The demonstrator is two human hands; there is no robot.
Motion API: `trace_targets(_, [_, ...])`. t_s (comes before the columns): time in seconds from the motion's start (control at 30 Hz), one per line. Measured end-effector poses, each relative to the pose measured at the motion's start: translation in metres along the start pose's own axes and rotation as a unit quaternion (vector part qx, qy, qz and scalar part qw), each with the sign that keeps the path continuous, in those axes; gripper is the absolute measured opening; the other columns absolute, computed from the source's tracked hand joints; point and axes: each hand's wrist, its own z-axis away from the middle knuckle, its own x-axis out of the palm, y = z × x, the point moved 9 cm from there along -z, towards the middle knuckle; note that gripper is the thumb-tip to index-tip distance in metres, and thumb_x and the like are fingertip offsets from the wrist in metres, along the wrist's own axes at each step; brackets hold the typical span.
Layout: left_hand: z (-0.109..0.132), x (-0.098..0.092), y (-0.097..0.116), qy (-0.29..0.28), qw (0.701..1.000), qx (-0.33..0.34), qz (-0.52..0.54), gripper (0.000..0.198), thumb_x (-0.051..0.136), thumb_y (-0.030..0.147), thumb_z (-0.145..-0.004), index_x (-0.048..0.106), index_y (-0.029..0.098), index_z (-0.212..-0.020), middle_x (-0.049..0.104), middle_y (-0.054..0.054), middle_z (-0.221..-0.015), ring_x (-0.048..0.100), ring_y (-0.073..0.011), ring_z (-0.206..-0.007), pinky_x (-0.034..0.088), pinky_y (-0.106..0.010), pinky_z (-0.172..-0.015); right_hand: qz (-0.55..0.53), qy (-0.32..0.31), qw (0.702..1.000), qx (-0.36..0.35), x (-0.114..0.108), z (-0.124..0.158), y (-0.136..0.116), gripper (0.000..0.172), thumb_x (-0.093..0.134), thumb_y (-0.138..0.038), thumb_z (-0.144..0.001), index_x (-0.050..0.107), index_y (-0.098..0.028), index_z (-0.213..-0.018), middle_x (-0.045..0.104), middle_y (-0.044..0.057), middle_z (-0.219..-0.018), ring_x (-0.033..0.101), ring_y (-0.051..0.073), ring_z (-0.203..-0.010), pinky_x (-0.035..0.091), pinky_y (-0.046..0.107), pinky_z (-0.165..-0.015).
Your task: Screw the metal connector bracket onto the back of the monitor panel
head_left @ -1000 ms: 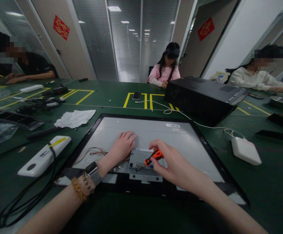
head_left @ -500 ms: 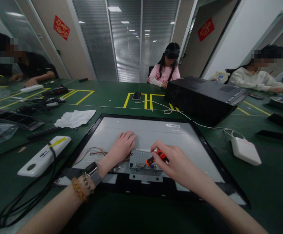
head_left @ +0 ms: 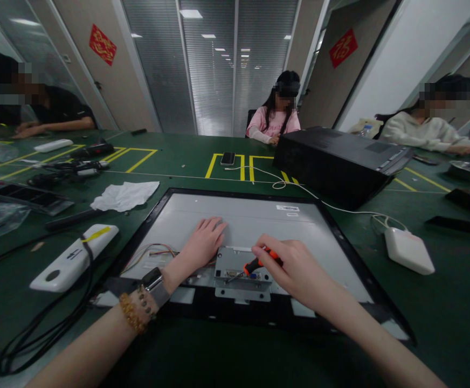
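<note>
In front of me lies a flat display panel (head_left: 259, 221) with a grey metal back and a black frame. A metal bracket (head_left: 239, 293) with video ports sits at its near middle. My right hand (head_left: 285, 264) is closed around the red and black handle of a screwdriver (head_left: 253, 265), whose shaft slants down left to the bracket's port edge. Flat on the panel's back rests my left hand (head_left: 205, 240), fingers stretched out, left of the bracket. Thin coloured wires (head_left: 156, 250) run beside my left wrist.
A white casing (head_left: 75, 258) and black cables (head_left: 36, 345) lie at left, near a white tissue (head_left: 125, 196). Beyond the panel stand a large black case (head_left: 336, 161) and a phone (head_left: 227, 159). A white adapter (head_left: 408, 250) lies at right. Several people sit around the green table.
My right hand has shifted very slightly on the screwdriver handle. My left hand and the panel stay in place. At far left, a person's hand has drawn back from a white object.
</note>
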Motion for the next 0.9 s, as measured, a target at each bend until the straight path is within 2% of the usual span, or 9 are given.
trace_targets(0.13, [0.0,0.0,0.0,0.001,1.0,-0.004,-0.001,0.034,0.046,0.017,-0.096,0.053,0.013,-0.129,0.053,-0.015,-0.136,0.049,-0.0285,-0.124,0.038,-0.047,-0.106,-0.023,-0.001,1.0,-0.008,0.001,0.002,-0.002,0.02,0.042,-0.03,-0.091,0.055,-0.019,-0.102,0.068,0.005,-0.081,0.06,0.019,-0.069,0.043,0.032,-0.064])
trace_targets(0.27, [-0.001,0.001,0.0,-0.004,1.0,-0.005,-0.003,0.034,0.044,0.017,-0.096,0.054,0.013,-0.129,0.053,-0.015,-0.136,0.05,-0.0285,-0.123,0.038,-0.047,-0.106,-0.069,-0.013,0.997,-0.015,0.0,0.005,-0.006,0.023,0.047,-0.026,-0.086,0.05,-0.019,-0.108,0.068,0.008,-0.096,0.062,0.019,-0.082,0.046,0.033,-0.074])
trace_targets(0.33, [0.0,0.001,0.0,0.001,1.0,-0.006,0.0,0.034,0.043,0.017,-0.097,0.054,0.013,-0.128,0.054,-0.015,-0.135,0.05,-0.0281,-0.122,0.038,-0.047,-0.106,-0.069,-0.01,0.997,-0.029,-0.001,0.006,-0.009,0.021,0.044,-0.025,-0.089,0.051,-0.019,-0.108,0.068,0.008,-0.097,0.062,0.019,-0.083,0.046,0.033,-0.075])
trace_targets(0.4, [0.0,0.0,0.0,0.007,1.0,-0.004,0.002,0.033,0.042,0.017,-0.097,0.054,0.014,-0.127,0.054,-0.015,-0.135,0.05,-0.0278,-0.123,0.038,-0.047,-0.105,-0.051,-0.009,0.998,-0.034,-0.001,0.005,-0.01,0.018,0.042,-0.029,-0.093,0.054,-0.02,-0.102,0.069,0.007,-0.088,0.062,0.019,-0.078,0.045,0.033,-0.071])
trace_targets(0.5, [0.0,0.0,0.0,0.008,1.0,0.001,0.003,0.033,0.042,0.018,-0.097,0.054,0.014,-0.127,0.054,-0.015,-0.135,0.05,-0.0276,-0.124,0.038,-0.047,-0.106,-0.005,-0.014,1.0,-0.02,0.002,0.003,-0.005,0.028,0.037,-0.039,-0.097,0.056,-0.02,-0.09,0.067,0.004,-0.071,0.059,0.018,-0.061,0.04,0.032,-0.06])
trace_targets(0.57, [-0.001,0.0,0.0,0.002,1.0,0.0,0.004,0.033,0.043,0.017,-0.097,0.054,0.014,-0.128,0.053,-0.015,-0.135,0.05,-0.0277,-0.123,0.038,-0.047,-0.106,0.017,-0.01,1.0,-0.021,0.003,0.002,-0.004,0.029,0.035,-0.038,-0.098,0.057,-0.02,-0.09,0.066,0.004,-0.068,0.058,0.019,-0.058,0.038,0.032,-0.057])
trace_targets(0.7, [-0.001,0.0,0.0,-0.012,1.0,-0.01,-0.002,0.034,0.047,0.016,-0.096,0.054,0.013,-0.129,0.053,-0.015,-0.136,0.05,-0.0285,-0.123,0.038,-0.047,-0.106,-0.016,0.006,0.999,-0.037,-0.001,0.003,-0.008,0.018,0.042,-0.028,-0.091,0.053,-0.019,-0.101,0.068,0.006,-0.082,0.063,0.019,-0.073,0.044,0.033,-0.067])
trace_targets(0.8, [-0.001,0.0,0.0,-0.013,1.0,-0.012,-0.005,0.034,0.047,0.017,-0.096,0.054,0.013,-0.129,0.053,-0.014,-0.136,0.05,-0.0284,-0.123,0.038,-0.046,-0.106,-0.048,0.001,0.998,-0.037,-0.001,0.005,-0.011,0.019,0.046,-0.023,-0.086,0.051,-0.018,-0.104,0.068,0.008,-0.094,0.064,0.019,-0.081,0.047,0.033,-0.073])
trace_targets(0.9, [-0.001,-0.001,0.0,-0.009,1.0,-0.009,-0.003,0.033,0.045,0.017,-0.096,0.054,0.013,-0.128,0.053,-0.014,-0.135,0.05,-0.0275,-0.122,0.039,-0.046,-0.105,-0.051,0.006,0.998,-0.043,-0.001,0.006,-0.014,0.021,0.045,-0.022,-0.086,0.05,-0.017,-0.106,0.067,0.01,-0.098,0.064,0.019,-0.085,0.047,0.033,-0.074])
